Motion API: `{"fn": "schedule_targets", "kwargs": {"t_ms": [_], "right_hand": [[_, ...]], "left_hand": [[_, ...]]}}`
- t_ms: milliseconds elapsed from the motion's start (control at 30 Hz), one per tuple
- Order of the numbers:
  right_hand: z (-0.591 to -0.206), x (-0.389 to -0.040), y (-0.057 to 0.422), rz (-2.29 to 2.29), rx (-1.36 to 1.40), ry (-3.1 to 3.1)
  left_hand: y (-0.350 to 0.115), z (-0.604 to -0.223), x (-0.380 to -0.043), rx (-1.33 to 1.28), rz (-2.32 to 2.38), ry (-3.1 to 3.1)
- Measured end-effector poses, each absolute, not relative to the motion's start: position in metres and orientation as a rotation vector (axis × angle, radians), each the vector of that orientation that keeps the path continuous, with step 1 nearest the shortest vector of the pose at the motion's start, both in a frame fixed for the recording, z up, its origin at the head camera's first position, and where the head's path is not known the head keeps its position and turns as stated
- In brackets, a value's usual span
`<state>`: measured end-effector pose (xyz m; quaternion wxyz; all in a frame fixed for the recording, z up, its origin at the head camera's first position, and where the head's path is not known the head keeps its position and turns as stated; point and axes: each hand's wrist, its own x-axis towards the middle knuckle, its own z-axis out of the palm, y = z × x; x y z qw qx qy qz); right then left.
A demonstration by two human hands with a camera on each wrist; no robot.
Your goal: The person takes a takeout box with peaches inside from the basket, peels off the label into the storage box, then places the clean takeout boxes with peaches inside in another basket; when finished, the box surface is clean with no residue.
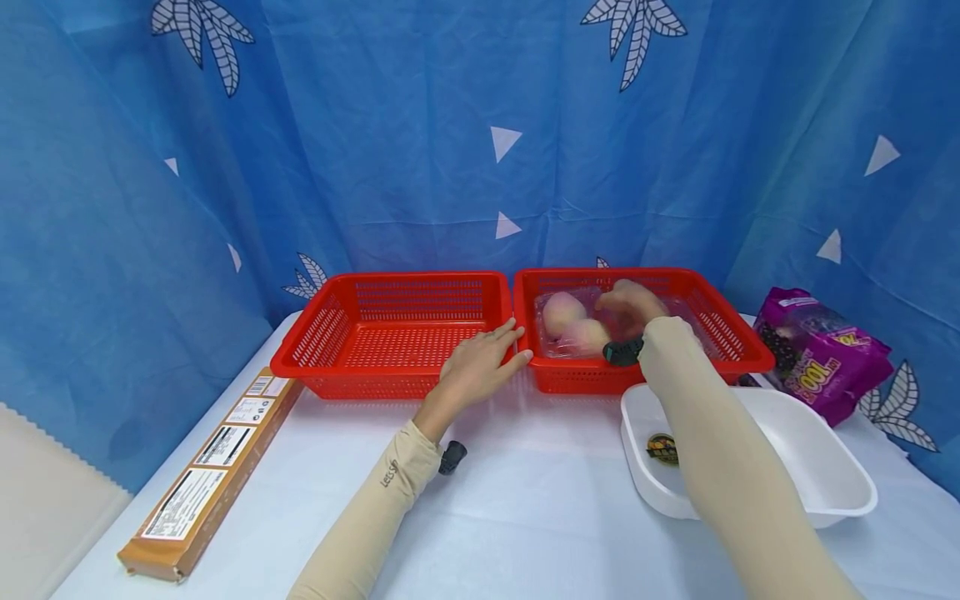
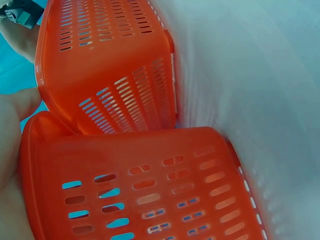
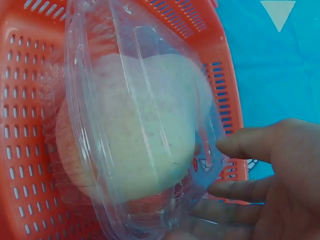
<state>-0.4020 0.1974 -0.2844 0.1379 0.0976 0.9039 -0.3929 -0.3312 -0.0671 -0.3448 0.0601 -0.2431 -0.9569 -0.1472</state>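
My left hand (image 1: 480, 358) lies with fingers extended over the adjoining rims of the left red basket (image 1: 300, 363) and the right red basket (image 1: 558, 380). In the left wrist view, its thumb (image 2: 27, 101) touches a basket rim. Inside the right basket sits a clear plastic clamshell box (image 3: 120, 30) of peaches (image 1: 562, 313). My right hand (image 1: 633, 302) reaches over that basket. Its fairly straight, spread fingers (image 3: 240, 190) meet the box's edge in the right wrist view, thumb apart from them. No contents show in the left basket.
In front of the right basket stands a white plastic basin (image 1: 840, 500), partly under my right forearm, with a round dark label (image 1: 662, 448) in it. A purple bag (image 1: 821, 358) leans at the right. Along the left lies a long brown box (image 1: 217, 467). Behind hangs a blue curtain (image 1: 420, 150).
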Motion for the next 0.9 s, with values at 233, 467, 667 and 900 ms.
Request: {"fn": "schedule_targets", "kwargs": {"t_ms": [233, 467, 667, 900], "right_hand": [[-0.284, -0.4, 0.191, -1.047, 0.251, 2.662], [-0.284, -0.399, 0.188, -1.003, 0.249, 2.681], [-0.281, -0.395, 0.192, -1.043, 0.23, 2.659], [-0.275, -0.394, 0.2, -0.919, 0.068, 2.692]], "left_hand": [[-0.067, -0.345, -0.332, -0.739, -0.441, -2.894], [-0.066, -0.345, -0.331, -0.739, -0.437, -2.891], [-0.065, -0.346, -0.33, -0.727, -0.43, -2.872], [-0.065, -0.347, -0.33, -0.697, -0.486, -2.816]]}}
